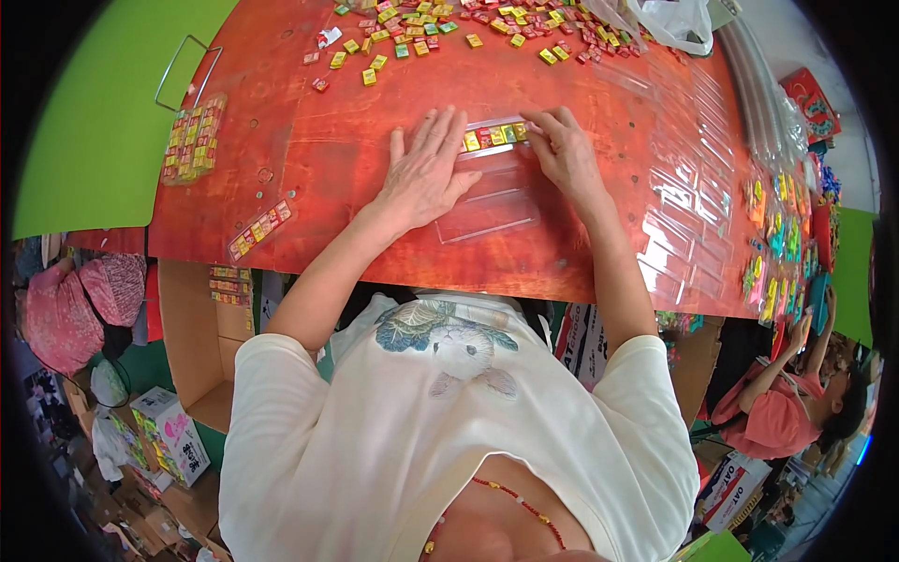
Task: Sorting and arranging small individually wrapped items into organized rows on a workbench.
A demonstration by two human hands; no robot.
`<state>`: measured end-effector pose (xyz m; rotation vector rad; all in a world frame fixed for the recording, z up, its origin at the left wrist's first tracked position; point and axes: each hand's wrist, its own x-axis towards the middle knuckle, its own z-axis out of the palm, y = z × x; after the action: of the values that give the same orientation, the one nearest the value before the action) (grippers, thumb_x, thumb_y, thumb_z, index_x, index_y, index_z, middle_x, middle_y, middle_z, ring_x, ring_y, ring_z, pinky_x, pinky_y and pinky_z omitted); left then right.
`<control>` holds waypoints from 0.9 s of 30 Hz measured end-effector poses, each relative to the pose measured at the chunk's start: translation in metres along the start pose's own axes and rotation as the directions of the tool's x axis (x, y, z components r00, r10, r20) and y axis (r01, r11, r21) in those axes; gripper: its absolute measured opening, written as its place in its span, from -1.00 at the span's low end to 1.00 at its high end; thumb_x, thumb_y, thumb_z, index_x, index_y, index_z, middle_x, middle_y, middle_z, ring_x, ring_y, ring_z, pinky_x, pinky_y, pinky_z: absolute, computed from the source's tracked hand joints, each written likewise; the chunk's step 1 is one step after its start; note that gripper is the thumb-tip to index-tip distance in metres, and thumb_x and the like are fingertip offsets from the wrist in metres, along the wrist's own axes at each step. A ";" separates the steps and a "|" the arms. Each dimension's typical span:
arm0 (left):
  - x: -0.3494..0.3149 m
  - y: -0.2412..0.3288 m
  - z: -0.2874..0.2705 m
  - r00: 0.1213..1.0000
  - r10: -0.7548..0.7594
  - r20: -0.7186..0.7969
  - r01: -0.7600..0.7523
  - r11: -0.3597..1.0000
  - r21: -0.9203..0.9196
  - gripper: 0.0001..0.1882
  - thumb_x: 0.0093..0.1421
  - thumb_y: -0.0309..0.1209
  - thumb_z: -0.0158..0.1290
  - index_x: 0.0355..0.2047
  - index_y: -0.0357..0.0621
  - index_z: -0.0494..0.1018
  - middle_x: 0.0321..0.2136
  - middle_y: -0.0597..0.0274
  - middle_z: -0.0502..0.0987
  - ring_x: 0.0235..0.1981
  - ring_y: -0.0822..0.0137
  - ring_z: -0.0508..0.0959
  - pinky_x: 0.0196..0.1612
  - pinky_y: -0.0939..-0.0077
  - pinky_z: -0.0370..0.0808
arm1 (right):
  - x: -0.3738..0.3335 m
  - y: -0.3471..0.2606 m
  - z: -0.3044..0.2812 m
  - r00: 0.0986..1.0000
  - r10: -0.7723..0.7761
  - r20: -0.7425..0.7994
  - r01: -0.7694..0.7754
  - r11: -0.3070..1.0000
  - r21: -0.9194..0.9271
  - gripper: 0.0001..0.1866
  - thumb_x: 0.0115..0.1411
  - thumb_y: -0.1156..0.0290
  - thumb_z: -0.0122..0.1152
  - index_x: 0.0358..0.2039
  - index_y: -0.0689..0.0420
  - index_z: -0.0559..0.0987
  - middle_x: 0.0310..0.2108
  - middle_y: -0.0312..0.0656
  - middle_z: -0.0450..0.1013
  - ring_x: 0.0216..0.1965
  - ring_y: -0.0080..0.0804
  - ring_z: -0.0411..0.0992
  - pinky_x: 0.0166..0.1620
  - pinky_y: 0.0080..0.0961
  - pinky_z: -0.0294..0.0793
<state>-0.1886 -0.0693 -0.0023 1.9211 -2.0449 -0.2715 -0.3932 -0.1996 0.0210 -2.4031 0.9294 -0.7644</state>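
A clear plastic tray (pixel 490 214) lies on the red table in front of me, with a row of small red, yellow and green boxes (pixel 496 137) along its far side. My left hand (pixel 423 173) rests flat over the left end of the row, fingers stretched out and thumb pointing across the tray. At the row's right end is my right hand (pixel 565 155), its fingers bent and thumb and fingertips close together. Those fingertips touch the tray's edge or the last box; I cannot tell which, and whatever is between them is hidden.
Loose small boxes (pixel 412 33) are heaped at the far edge beside a white plastic bag (pixel 676 23). A filled strip (pixel 260 230) and a stack of filled packs (pixel 193 140) lie left. Empty clear trays (pixel 688 187) spread right. Cardboard boxes (pixel 201 337) stand below the near edge.
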 end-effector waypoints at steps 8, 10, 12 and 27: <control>0.008 -0.005 -0.001 0.988 -0.155 -0.005 0.150 0.966 -0.213 -0.11 0.31 0.10 -0.09 0.43 -0.21 -0.09 0.43 -0.07 -0.01 0.47 -0.03 -0.07 0.34 -0.42 -0.25 | -0.006 -0.004 0.004 0.999 -0.022 0.036 0.027 0.989 -0.148 -0.80 0.24 0.42 0.19 -0.12 0.07 0.62 -0.24 -0.03 0.45 -0.21 0.00 0.51 -0.16 -0.18 0.53; 0.006 -0.012 -0.006 0.982 -0.188 -0.030 0.177 0.960 -0.217 -0.12 0.32 0.08 -0.10 0.43 -0.19 -0.10 0.43 -0.06 0.00 0.47 -0.04 -0.07 0.33 -0.43 -0.25 | -0.004 -0.001 0.003 0.999 0.008 0.033 -0.005 0.995 -0.099 -0.80 0.24 0.43 0.18 -0.12 0.08 0.62 -0.26 -0.02 0.45 -0.22 0.02 0.49 -0.15 -0.17 0.51; 0.003 -0.021 -0.007 0.970 -0.226 -0.083 0.213 0.966 -0.145 -0.21 0.35 0.00 -0.12 0.43 -0.12 -0.07 0.42 -0.02 0.03 0.46 -0.05 -0.04 0.32 -0.48 -0.24 | -0.005 -0.002 0.005 1.000 -0.007 0.028 0.010 0.993 -0.118 -0.79 0.24 0.44 0.18 -0.12 0.09 0.61 -0.27 -0.02 0.44 -0.23 0.02 0.49 -0.14 -0.16 0.50; 0.005 -0.014 0.002 0.970 -0.229 -0.083 0.236 0.967 0.092 -0.30 0.36 0.00 -0.10 0.40 0.01 0.08 0.41 -0.05 0.03 0.44 -0.13 -0.03 0.29 -0.54 -0.19 | -0.005 -0.018 0.010 0.992 -0.115 -0.048 0.089 0.922 -0.376 -0.71 0.21 0.40 0.19 -0.03 0.02 0.56 -0.28 -0.04 0.44 -0.20 -0.02 0.47 -0.16 -0.11 0.46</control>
<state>-0.1762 -0.0759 -0.0090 2.2021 -1.8201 -0.1518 -0.3815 -0.1814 0.0219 -2.7898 1.0644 -0.7695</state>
